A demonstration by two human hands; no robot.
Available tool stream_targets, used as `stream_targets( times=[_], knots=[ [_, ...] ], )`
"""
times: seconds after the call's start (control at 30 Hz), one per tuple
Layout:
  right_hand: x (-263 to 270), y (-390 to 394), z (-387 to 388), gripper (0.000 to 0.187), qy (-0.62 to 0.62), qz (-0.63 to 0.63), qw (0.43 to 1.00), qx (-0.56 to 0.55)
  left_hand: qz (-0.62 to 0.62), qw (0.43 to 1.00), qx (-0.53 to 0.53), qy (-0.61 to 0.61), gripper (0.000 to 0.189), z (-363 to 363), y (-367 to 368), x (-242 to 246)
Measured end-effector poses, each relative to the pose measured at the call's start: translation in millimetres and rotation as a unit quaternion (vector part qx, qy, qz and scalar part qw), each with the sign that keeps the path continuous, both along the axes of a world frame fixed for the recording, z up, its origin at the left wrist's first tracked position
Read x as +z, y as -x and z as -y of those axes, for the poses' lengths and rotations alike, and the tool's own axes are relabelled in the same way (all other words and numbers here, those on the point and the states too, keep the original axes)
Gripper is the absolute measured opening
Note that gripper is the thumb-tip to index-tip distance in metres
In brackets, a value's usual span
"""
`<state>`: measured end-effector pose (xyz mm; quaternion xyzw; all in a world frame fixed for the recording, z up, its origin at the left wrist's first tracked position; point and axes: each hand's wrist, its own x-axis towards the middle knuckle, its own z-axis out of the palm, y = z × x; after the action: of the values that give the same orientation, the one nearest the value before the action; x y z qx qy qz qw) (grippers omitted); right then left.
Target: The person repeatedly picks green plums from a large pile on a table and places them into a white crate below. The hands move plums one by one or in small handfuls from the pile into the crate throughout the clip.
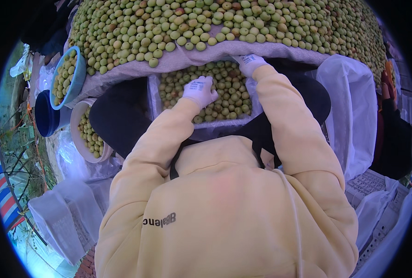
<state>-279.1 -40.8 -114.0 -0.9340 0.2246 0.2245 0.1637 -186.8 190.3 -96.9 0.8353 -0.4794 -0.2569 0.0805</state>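
A crate lined with clear plastic (209, 123) stands between my knees, filled with small round green fruits (227, 99) that look like jujubes. Over its middle is my left hand (199, 91) in a white glove bearing writing. Its fingers curl down towards the fruits, and whether one is inside them is hidden. My right hand (251, 64), gloved the same way, is at the crate's far right corner, against the rolled edge of a pale woven sheet (206, 54). Its fingertips are partly hidden, so its grip cannot be told. Behind that edge spreads a large heap of the same fruits (192, 21).
To the left are a blue basin (82, 71) and a pale bucket (74, 121) holding fruits, plus a dark blue bucket (46, 116). A plastic-lined crate (346, 114) stands at my right. Another person's arm (388, 93) shows at the far right. Plastic-covered crates (58, 219) lie behind me.
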Motion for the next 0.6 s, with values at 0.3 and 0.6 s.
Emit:
stream_targets(
  times=[0.3,0.6],
  knots=[
    [-57.2,-6.8,38.4,0.068,-0.058,-0.069,0.996,-0.013,0.018,0.737,0.422,0.528,0.032,-250.2,-138.8,141.9],
    [-47.2,6.8,32.9,0.072,0.046,-0.084,0.995,-0.015,0.292,0.770,0.540,0.171,0.039,-419.8,-214.5,83.4]
  ],
)
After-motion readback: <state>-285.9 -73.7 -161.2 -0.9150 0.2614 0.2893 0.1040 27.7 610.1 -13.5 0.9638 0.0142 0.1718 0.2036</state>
